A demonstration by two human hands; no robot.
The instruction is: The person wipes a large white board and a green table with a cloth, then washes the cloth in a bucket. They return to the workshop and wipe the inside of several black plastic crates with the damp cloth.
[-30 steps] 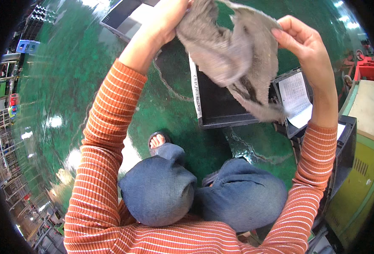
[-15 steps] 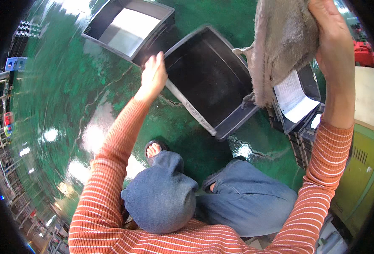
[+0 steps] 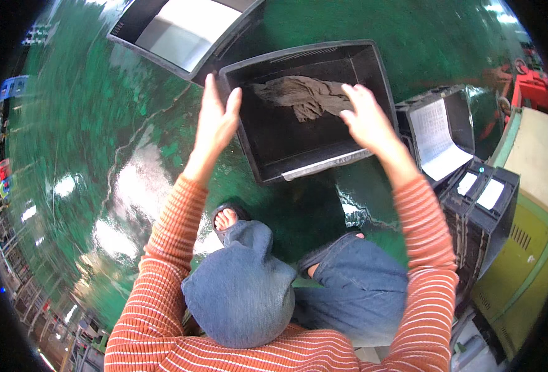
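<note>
A crumpled grey-brown cloth (image 3: 308, 96) lies inside a black plastic crate (image 3: 314, 159) on the green floor in front of me. My left hand (image 3: 215, 123) is at the crate's left rim, thumb and fingers apart, holding nothing; whether it touches the rim I cannot tell. Over the crate's right side, my right hand (image 3: 373, 121) reaches in with fingers spread beside the cloth's right end. It does not look closed on the cloth.
Another dark crate (image 3: 153, 54) with a white sheet inside stands at the far left. To the right are an open dark box (image 3: 466, 118) with a printed paper (image 3: 435, 139), stacked black crates (image 3: 475, 214), a yellow-green cabinet (image 3: 522, 242) and a red object (image 3: 533, 90).
The cloth, held up in my right hand before, now lies in the crate. The crate has turned, and my right hand has come down and left, letting go of the cloth.
</note>
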